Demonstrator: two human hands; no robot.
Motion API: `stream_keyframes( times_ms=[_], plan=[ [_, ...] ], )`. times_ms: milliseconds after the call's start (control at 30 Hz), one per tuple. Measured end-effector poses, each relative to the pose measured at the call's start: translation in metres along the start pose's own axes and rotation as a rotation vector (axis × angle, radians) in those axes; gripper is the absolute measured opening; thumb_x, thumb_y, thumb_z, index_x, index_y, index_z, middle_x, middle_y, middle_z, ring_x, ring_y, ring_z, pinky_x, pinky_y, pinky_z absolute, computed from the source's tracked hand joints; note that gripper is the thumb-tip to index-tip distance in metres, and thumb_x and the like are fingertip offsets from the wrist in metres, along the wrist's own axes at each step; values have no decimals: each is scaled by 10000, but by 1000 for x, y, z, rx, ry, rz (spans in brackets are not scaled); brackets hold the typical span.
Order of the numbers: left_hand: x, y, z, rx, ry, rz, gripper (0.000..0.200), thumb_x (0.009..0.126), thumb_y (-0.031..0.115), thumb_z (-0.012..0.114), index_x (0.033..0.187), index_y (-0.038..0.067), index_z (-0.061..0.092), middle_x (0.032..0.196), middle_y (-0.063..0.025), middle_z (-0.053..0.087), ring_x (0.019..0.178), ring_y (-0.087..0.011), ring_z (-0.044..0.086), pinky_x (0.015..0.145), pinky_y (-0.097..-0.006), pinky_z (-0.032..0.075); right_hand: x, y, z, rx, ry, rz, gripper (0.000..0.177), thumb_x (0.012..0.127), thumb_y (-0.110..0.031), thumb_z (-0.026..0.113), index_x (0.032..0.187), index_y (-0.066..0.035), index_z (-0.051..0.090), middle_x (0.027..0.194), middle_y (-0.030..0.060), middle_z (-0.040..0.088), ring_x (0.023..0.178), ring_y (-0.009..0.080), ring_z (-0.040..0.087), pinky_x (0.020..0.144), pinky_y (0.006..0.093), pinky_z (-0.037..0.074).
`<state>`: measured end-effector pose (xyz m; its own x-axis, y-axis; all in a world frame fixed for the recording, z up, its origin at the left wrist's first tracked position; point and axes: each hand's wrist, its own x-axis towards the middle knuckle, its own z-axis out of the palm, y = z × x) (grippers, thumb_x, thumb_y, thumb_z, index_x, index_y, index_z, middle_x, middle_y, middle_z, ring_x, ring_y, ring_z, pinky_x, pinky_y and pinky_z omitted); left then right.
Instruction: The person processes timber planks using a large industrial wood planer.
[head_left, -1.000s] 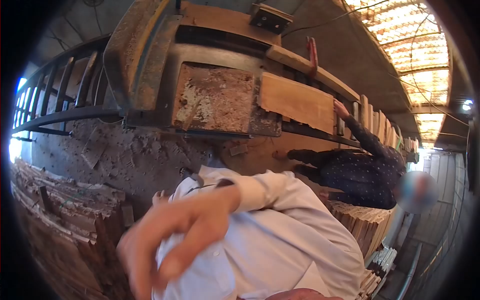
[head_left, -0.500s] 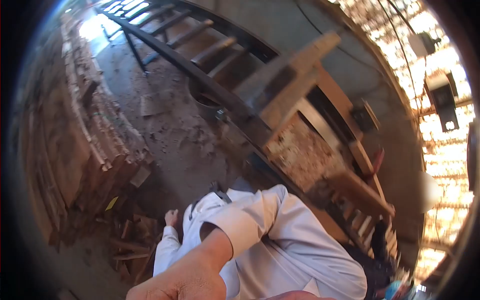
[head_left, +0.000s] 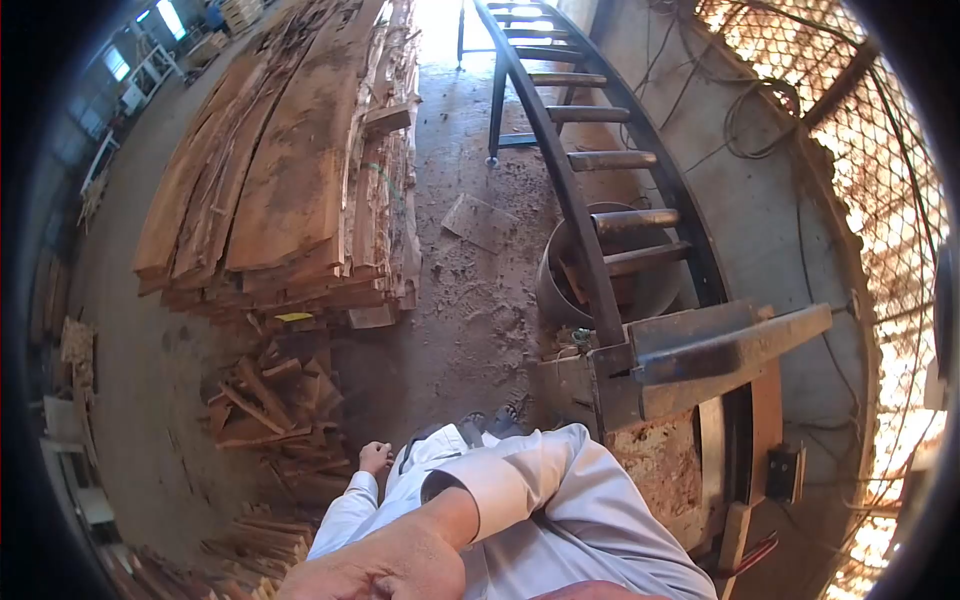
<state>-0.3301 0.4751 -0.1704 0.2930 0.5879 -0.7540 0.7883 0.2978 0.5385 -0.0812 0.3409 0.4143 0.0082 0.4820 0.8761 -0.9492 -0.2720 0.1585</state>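
My right hand is large and close to the camera at the bottom, its wrist bent under a rolled pale sleeve. Its fingers are cut off by the frame edge, so what they do is hidden. Lower down beside my body hangs my left hand, small in view, with its fingers curled in. Nothing shows in it. The floor and a heap of wood offcuts lie nearest to it, apart from the hand.
A tall stack of rough planks stands ahead on the left. On the right, a dark roller conveyor runs up to a machine table, with a round tub beneath the rollers. Wire mesh lines the right side. Debris covers the floor.
The camera view has turned and levelled, so the plank stack and conveyor now stand more upright. My right hand stays raised near the camera and my left still hangs at my side.
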Motion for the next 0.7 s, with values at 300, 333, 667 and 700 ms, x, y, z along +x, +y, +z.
stream_keyframes(
  times_ms=[300,333,667,700],
  plan=[
    [-27,-42,2,339,266,79,411,892,418,657,769,47,783,740,-164,747,697,-269,750,731,-389,592,-35,-31,-62,-245,-119,148,479,985,-296,710,1311,34,593,1373,203,584,1242,320,593,1031,444,465],
    [-23,-54,2,341,327,87,418,885,430,654,761,53,786,741,-156,750,724,-287,753,751,-401,588,-32,-53,-71,-402,-70,252,354,979,-231,715,1224,14,643,1276,176,648,1177,302,635,988,422,494],
    [34,-137,-17,66,590,-144,353,872,342,708,779,3,745,805,-204,739,795,-312,738,794,-451,577,-173,-126,-225,-1734,1254,363,154,1039,-79,602,1112,37,673,1135,94,718,1014,161,690,906,315,567],
    [43,-139,-31,0,454,-268,375,869,351,707,925,-18,733,909,-232,740,870,-355,725,849,-474,563,-181,-131,-236,-1809,1260,330,166,1053,-79,583,1131,41,667,1119,78,720,1000,129,685,890,295,574]
  ],
)
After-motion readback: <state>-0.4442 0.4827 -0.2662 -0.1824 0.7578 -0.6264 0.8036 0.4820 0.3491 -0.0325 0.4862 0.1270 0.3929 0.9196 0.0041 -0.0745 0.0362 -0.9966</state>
